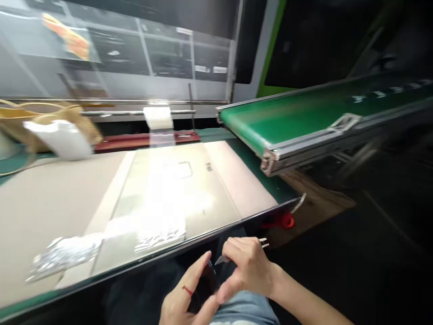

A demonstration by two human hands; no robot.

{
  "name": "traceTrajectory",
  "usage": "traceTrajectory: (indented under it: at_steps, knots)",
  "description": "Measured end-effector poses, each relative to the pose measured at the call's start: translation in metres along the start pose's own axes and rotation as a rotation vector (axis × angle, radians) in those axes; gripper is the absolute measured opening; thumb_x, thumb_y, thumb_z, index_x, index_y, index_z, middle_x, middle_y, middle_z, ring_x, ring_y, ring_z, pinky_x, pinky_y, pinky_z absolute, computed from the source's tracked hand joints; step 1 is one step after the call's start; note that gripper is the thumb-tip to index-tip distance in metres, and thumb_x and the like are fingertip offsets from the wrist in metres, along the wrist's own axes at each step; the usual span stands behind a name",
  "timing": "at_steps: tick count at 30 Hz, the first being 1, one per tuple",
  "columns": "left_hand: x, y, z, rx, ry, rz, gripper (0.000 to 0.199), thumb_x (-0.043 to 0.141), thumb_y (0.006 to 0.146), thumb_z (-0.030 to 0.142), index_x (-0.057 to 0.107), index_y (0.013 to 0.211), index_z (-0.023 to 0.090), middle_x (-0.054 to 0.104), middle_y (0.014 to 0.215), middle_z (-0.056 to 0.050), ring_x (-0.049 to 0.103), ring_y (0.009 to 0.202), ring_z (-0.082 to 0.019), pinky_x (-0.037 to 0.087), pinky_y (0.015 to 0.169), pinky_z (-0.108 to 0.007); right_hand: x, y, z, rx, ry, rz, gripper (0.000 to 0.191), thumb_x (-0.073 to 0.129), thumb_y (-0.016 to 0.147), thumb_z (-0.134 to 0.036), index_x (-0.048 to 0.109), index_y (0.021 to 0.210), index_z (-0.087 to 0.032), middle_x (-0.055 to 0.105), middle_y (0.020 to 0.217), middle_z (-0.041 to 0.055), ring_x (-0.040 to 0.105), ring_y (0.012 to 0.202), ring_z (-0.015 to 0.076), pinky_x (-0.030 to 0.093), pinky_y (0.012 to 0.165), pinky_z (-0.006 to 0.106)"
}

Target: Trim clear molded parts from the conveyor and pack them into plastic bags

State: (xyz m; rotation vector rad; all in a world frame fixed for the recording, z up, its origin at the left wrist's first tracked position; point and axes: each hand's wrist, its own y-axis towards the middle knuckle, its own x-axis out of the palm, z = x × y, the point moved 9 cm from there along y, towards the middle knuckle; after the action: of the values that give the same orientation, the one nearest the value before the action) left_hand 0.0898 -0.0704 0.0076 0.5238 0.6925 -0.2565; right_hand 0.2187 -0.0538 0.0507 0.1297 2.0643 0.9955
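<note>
Below the near edge of the workbench, my hands are close together above my denim-clad lap. My left hand point(184, 295), with a red string around its wrist, grips a dark flat object point(203, 289) whose exact kind is hard to tell. My right hand point(246, 271) pinches a small metal tool with a pointed tip point(221, 259) and thin prongs point(264, 244) showing behind the fingers. The tip lies next to the dark object's upper edge. My fingers hide most of both items.
A large beige sheet point(101, 212) covers the green-edged workbench point(250, 174), with crinkled foil point(64, 257) on it. A green conveyor belt point(304, 117) juts in at right. A white bag point(57, 140), woven bag point(43, 122), red strip point(145, 142) and red item point(282, 221) lie about.
</note>
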Motion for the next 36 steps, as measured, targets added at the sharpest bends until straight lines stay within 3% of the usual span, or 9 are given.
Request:
traceTrajectory:
  at_steps: [4, 11, 22, 29, 33, 36]
  knots:
    - [-0.024, -0.009, 0.003, -0.037, 0.066, 0.065, 0.057, 0.059, 0.079, 0.023, 0.035, 0.131, 0.025, 0.058, 0.121, -0.003, 0.058, 0.105, -0.017, 0.049, 0.089, -0.024, 0.022, 0.010, -0.017, -0.041, 0.115, -0.035, 0.073, 0.011, 0.067, -0.084, 0.037, 0.048, -0.018, 0.036, 0.043, -0.0039, 0.031, 0.039, 0.0067, 0.019, 0.043, 0.025]
    - [-0.033, -0.018, 0.020, 0.074, 0.174, 0.131, 0.054, 0.061, 0.079, 0.024, 0.040, 0.128, 0.013, 0.061, 0.116, -0.011, 0.060, 0.102, -0.019, 0.052, 0.086, -0.026, 0.038, 0.003, -0.035, -0.169, 0.073, -0.063, 0.075, 0.001, 0.073, -0.077, 0.039, 0.046, -0.018, 0.037, 0.043, -0.0019, 0.030, 0.041, 0.0084, 0.018, 0.045, 0.028]
    - [-0.030, -0.026, 0.020, 0.036, 0.204, 0.120, 0.052, 0.065, 0.074, 0.022, 0.046, 0.122, 0.011, 0.063, 0.111, -0.010, 0.062, 0.098, -0.019, 0.054, 0.083, -0.025, 0.044, -0.011, -0.033, -0.150, 0.109, 0.007, 0.074, -0.001, 0.077, -0.073, 0.034, 0.043, -0.017, 0.032, 0.040, -0.0023, 0.026, 0.040, 0.0079, 0.016, 0.044, 0.027]
    - [-0.029, -0.028, 0.010, -0.071, 0.186, 0.099, 0.056, 0.066, 0.074, 0.020, 0.043, 0.125, 0.017, 0.062, 0.115, -0.007, 0.061, 0.100, -0.020, 0.055, 0.083, -0.027, 0.048, -0.012, -0.030, -0.130, 0.133, -0.002, 0.073, 0.002, 0.079, -0.073, 0.033, 0.042, -0.017, 0.030, 0.039, -0.0025, 0.024, 0.040, 0.0079, 0.015, 0.043, 0.027]
    - [-0.028, -0.030, 0.004, -0.143, 0.137, 0.076, 0.060, 0.066, 0.074, 0.021, 0.040, 0.127, 0.023, 0.060, 0.118, -0.005, 0.062, 0.099, -0.021, 0.052, 0.089, -0.031, 0.055, -0.018, -0.025, -0.075, 0.211, -0.015, 0.070, 0.009, 0.079, -0.073, 0.032, 0.044, -0.017, 0.028, 0.041, -0.0035, 0.022, 0.040, 0.0073, 0.013, 0.043, 0.027]
    - [-0.026, -0.030, -0.005, -0.247, 0.056, 0.034, 0.059, 0.066, 0.074, 0.023, 0.041, 0.127, 0.028, 0.059, 0.119, -0.003, 0.061, 0.102, -0.021, 0.050, 0.090, -0.032, 0.066, -0.024, -0.004, 0.166, 0.484, -0.124, 0.070, 0.022, 0.065, -0.084, 0.030, 0.046, -0.017, 0.026, 0.043, -0.0051, 0.021, 0.042, 0.0061, 0.015, 0.043, 0.025]
